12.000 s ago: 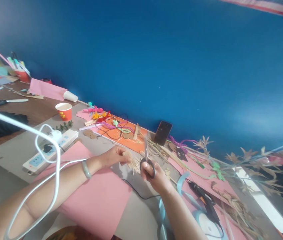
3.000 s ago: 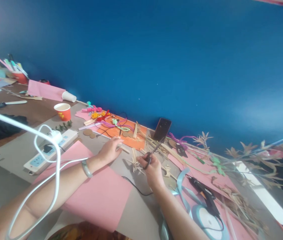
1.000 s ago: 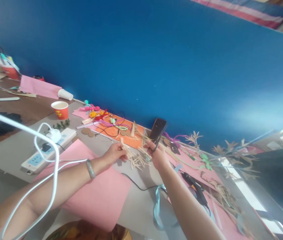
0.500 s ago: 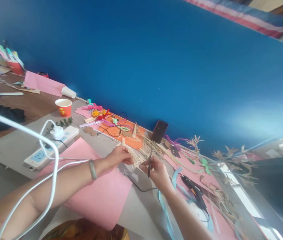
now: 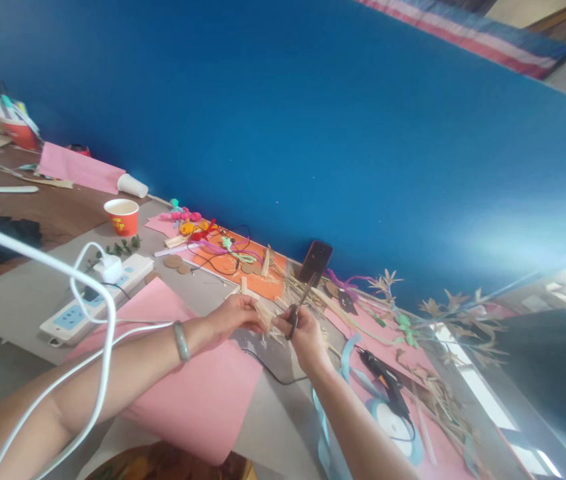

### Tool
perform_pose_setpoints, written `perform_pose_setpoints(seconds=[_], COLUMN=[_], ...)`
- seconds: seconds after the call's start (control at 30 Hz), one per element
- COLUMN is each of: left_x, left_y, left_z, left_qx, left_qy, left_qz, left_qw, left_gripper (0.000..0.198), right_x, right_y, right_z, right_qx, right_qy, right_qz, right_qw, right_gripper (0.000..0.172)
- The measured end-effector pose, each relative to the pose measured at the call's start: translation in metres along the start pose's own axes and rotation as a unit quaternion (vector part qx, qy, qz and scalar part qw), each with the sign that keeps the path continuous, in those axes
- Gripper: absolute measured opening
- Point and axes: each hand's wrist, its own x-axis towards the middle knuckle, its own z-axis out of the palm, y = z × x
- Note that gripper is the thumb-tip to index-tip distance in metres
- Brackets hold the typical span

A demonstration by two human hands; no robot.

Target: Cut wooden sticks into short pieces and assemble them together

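Note:
My left hand, with a jade-coloured bangle on its wrist, is closed on a small bundle of pale dry straw strips. Close beside it, my right hand has its fingers round the dark handles of a pair of scissors. The blades point up and away, toward the phone. My right fingertips are at the straw's right end; whether they also pinch it, I cannot tell. Below my left hand lies a pink paper sheet, and loose straw scraps are scattered around both hands.
A power strip with white cables lies left; one cable crosses over my left forearm. A red paper cup stands behind it. A phone leans on the blue wall. A black glue gun and blue ribbon are right.
The scissors have swung from pointing nearly upright to tilting up and right. My right hand has turned slightly, and the straw in my left hand shows more clearly.

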Motion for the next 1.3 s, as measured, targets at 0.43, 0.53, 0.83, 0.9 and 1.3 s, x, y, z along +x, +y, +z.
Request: perform_pose_setpoints(seconds=[0.43,0.53,0.83,0.9,1.3], left_x=[-0.001,-0.002,0.000,0.000,0.002], left_y=[0.001,0.004,0.000,-0.001,-0.005], left_z=[-0.001,0.002,0.002,0.001,-0.004], left_qx=[-0.004,-0.019,-0.007,0.006,-0.030], left_qy=[0.048,0.047,0.020,0.028,0.019], left_qz=[0.000,-0.001,0.008,0.000,0.005], left_qw=[0.999,0.999,1.000,1.000,0.999], left_gripper=[0.014,0.010,0.030,0.031,0.031], right_x=[0.006,0.006,0.001,-0.001,0.005], right_y=[0.005,0.008,0.010,0.010,0.021], right_z=[0.007,0.007,0.010,0.010,0.006], right_qx=[0.017,0.020,0.044,0.048,0.040], right_qy=[0.010,0.012,0.019,0.025,0.038], right_qz=[-0.009,-0.003,-0.001,0.002,-0.015], right_qw=[1.000,1.000,0.999,0.999,0.998], right_gripper=[0.029,0.030,0.035,0.036,0.032])
